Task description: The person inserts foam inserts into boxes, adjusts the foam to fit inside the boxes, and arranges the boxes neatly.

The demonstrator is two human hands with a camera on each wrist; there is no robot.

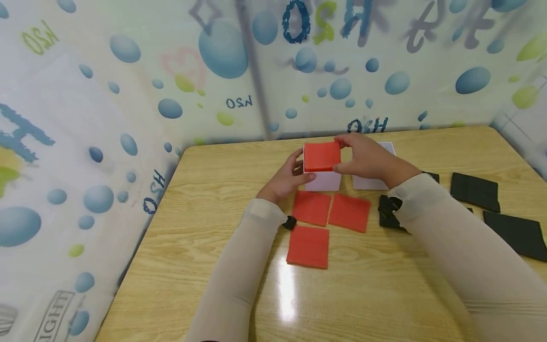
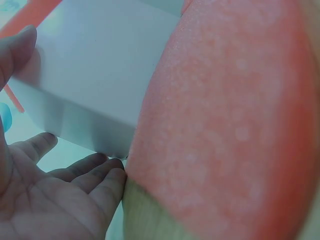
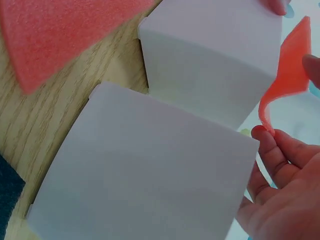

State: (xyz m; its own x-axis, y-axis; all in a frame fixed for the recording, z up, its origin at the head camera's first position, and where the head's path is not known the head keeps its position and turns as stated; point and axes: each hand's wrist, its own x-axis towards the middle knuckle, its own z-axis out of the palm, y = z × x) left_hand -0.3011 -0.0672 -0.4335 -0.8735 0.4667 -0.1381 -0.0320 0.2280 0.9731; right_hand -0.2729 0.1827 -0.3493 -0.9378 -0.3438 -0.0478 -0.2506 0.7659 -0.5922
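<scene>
Left grip (image 1: 285, 180) held one white box (image 1: 325, 182) of two, opening upward; right grip (image 1: 371, 160) pinched one red square (image 3: 294, 67) of four.

My left sleeve (image 1: 232, 280) and right sleeve (image 1: 466, 266) were long, plain beige, right one creased crosswise. Small black piece (image 1: 289, 223) sat at left cuff (image 1: 261, 210), another (image 1: 388, 204) at right cuff (image 1: 410, 194). Hands (image 1: 285, 179) were bare.
</scene>
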